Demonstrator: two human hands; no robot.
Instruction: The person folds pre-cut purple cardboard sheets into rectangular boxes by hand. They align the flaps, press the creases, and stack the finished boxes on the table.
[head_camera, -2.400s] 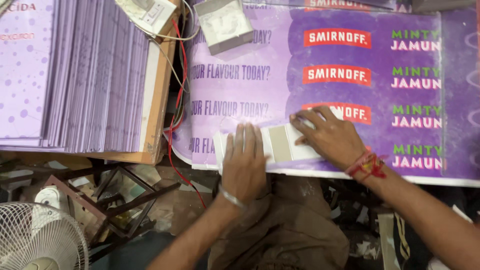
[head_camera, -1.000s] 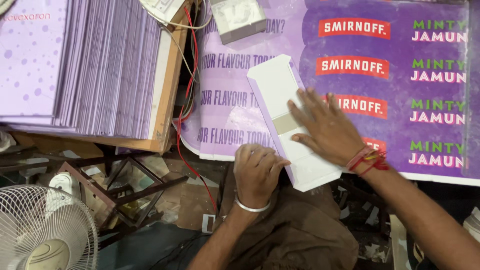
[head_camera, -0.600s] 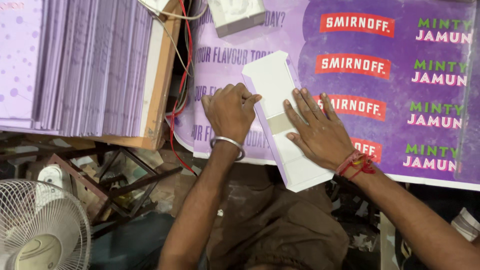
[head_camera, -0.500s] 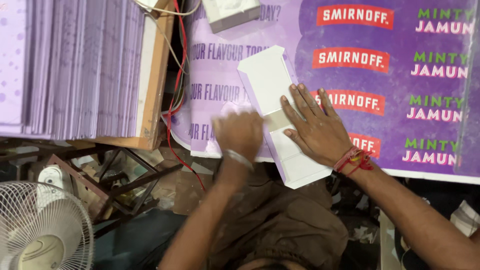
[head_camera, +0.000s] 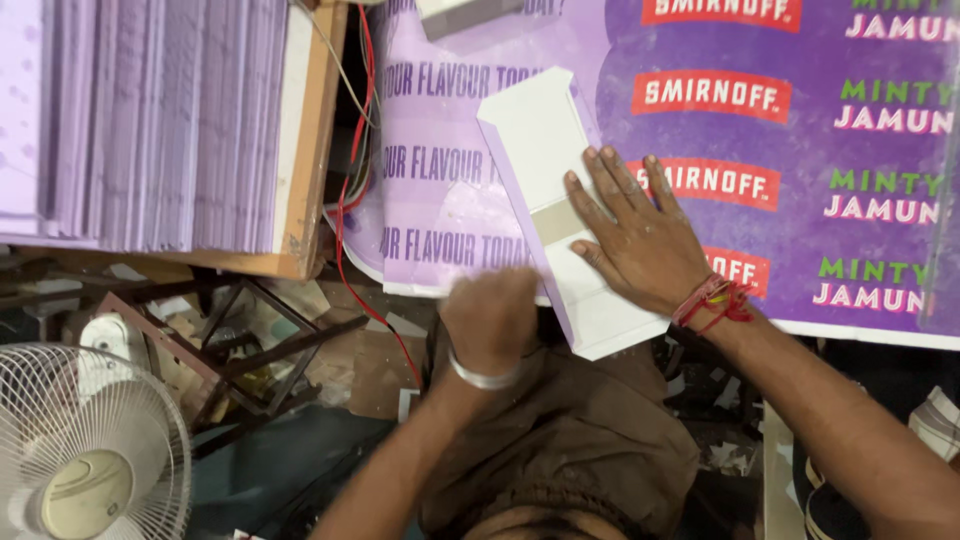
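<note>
Folded white carton (head_camera: 545, 160) pinned flat under right hand (head_camera: 640, 235); left hand (head_camera: 490, 320) blurred.

A small printing or packaging workshop is shown. A thick stack of lilac printed sheets (head_camera: 150, 120) is kept on a wooden board (head_camera: 312, 150) at the left, and a large purple printed sheet (head_camera: 760, 150) is spread over the bench. Paper scraps (head_camera: 340, 350), a metal frame (head_camera: 240, 340) and a white fan (head_camera: 85, 455) are seen below its near edge.

The left hand (head_camera: 490, 318) is now off the folded white card (head_camera: 565, 200), drawn back blurred to the worktop's (head_camera: 880, 330) near edge.
</note>
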